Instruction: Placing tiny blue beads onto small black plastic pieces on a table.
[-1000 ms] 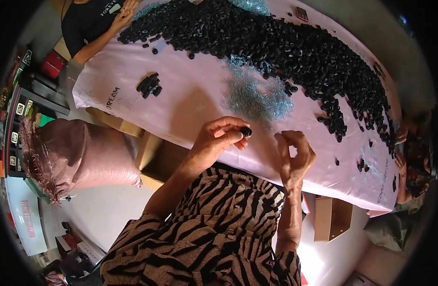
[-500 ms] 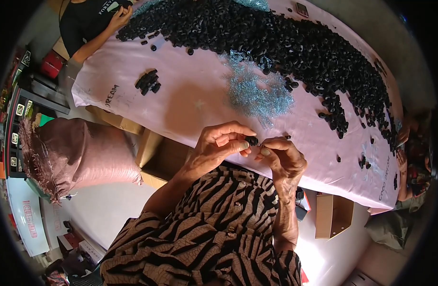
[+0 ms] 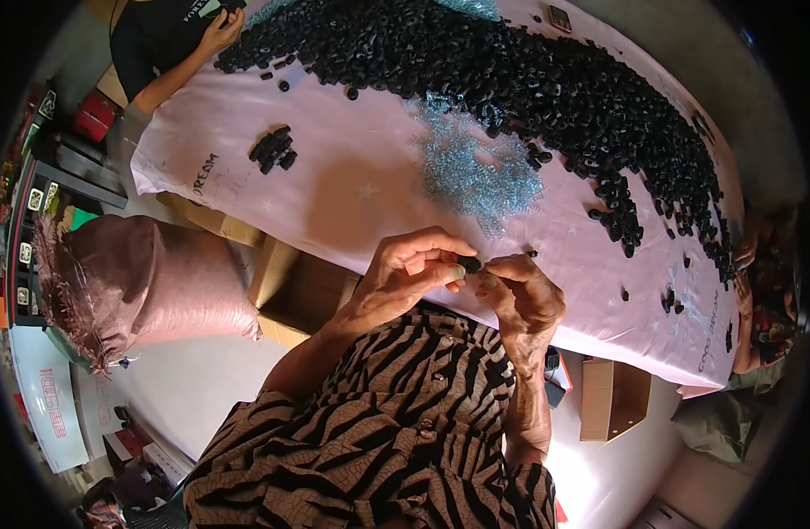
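Between the thumb and fingers of my left hand point(image 3: 414, 271) is a small black round piece point(image 3: 468, 264), held just off the table's near edge. The fingertips of my right hand point(image 3: 527, 291) are pinched together right against the piece's right side. Whatever they grip is too small or too hidden to make out. Beyond my hands, a loose spread of tiny shiny pale-blue pieces point(image 3: 483, 167) lies on the pink cloth. Behind it stretches a long heap of small black pieces point(image 3: 546, 88) like the one I hold.
The pink-covered table point(image 3: 334, 198) bears a small black cluster point(image 3: 273, 150) at left. Below it stand an open carton point(image 3: 304, 286), a full woven sack point(image 3: 171, 282) and another box point(image 3: 612, 401). One person point(image 3: 163, 53) sits far left; another person's arm point(image 3: 747, 309) shows at right.
My right fingertips have moved in from slightly apart to touch the black piece. My left hand keeps hold of it almost in place.
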`<action>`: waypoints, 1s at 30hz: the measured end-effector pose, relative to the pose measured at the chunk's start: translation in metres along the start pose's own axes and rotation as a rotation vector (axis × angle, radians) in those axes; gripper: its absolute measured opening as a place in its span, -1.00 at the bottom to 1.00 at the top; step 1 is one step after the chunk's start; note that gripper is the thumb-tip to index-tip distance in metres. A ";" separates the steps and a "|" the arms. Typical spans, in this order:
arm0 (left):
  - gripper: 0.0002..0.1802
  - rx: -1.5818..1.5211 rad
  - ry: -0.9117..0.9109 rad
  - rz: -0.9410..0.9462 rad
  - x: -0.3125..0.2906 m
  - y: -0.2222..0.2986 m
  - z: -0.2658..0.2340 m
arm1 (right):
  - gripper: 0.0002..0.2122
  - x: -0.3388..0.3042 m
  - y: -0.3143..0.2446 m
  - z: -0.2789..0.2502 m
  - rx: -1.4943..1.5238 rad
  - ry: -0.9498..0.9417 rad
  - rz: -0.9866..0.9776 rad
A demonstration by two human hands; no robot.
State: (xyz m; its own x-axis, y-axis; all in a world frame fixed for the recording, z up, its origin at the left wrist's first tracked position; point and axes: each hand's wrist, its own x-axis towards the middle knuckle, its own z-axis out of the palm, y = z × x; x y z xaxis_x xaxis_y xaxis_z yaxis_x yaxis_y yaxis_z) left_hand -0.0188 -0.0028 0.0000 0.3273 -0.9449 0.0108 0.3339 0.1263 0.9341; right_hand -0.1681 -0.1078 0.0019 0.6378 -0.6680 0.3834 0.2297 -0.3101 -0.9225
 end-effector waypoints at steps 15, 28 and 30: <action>-0.72 0.024 -0.106 0.049 -0.001 -0.006 -0.008 | -0.84 -0.005 -0.003 -0.001 -0.031 -0.032 0.092; -0.78 0.005 -0.234 -0.123 -0.002 0.000 -0.003 | -0.82 -0.001 0.010 -0.023 0.369 -0.219 0.280; -0.80 -0.094 -0.271 -0.121 -0.002 -0.006 -0.001 | -0.82 0.000 0.012 -0.024 0.460 -0.230 0.307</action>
State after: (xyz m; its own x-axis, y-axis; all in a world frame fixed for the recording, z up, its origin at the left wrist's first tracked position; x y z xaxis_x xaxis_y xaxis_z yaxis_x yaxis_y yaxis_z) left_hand -0.0205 -0.0019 -0.0058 0.0371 -0.9993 0.0078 0.4402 0.0233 0.8976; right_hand -0.1829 -0.1275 -0.0080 0.8561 -0.5017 0.1244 0.2720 0.2325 -0.9338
